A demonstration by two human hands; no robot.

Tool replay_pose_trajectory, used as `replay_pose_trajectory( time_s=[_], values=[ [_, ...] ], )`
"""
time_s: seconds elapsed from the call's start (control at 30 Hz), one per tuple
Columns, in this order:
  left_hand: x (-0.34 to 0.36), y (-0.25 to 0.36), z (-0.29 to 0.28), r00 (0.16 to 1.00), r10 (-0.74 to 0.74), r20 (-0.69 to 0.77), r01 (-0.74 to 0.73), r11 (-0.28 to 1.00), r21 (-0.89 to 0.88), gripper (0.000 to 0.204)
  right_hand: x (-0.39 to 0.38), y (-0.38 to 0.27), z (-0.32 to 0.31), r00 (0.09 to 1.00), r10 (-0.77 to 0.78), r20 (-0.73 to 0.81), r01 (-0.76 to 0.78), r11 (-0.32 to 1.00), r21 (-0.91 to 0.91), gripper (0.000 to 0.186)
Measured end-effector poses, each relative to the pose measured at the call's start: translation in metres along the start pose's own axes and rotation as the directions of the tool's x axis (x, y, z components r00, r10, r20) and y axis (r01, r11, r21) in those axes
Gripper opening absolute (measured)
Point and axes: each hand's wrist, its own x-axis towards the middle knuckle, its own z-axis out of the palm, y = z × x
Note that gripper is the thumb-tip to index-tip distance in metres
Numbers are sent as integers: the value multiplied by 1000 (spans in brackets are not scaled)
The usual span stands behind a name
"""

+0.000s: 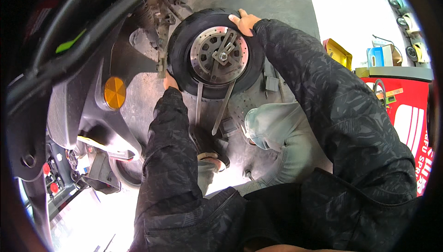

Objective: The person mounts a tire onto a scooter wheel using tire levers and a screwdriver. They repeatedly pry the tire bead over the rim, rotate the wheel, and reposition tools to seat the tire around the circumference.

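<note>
The wheel (208, 59) sits between both hands' fingers: those of the right hand (246, 22) spread apart on its tyre (182, 48), those of the left hand (170, 82) mostly hidden at its edge; I cannot tell their grip

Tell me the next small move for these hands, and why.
Probably bring the right hand down to the right-hand flat metal bar, leaving the left hand to steady the tyre: both hands are on the tyre, while that bar and the left-hand bar, both crossing its near side, have no hand on them.
</note>
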Motion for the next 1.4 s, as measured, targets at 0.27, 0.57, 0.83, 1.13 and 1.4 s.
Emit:
replay_pose_trajectory(
  time_s=[0.27,0.57,0.83,1.13,1.4],
  values=[
    [-78,11,6,961,109,-255,79,774,629,86,-2,4,0,999,14,32,-12,998,-66,87],
    [-291,-58,46,939,-58,340,-311,288,906,65,-35,-29,-15,990,89,113,-45,940,-338,69],
    [-327,-12,63,976,-148,160,-133,175,976,50,-26,12,6,999,-8,38,21,938,-346,95],
    [-326,17,48,928,-270,255,-249,57,967,51,-95,-4,11,983,-15,-183,-24,977,-212,95],
    [-312,-3,62,926,-332,181,-194,-8,981,48,-172,-51,-43,937,-293,188,347,826,-444,46]
  ],
)
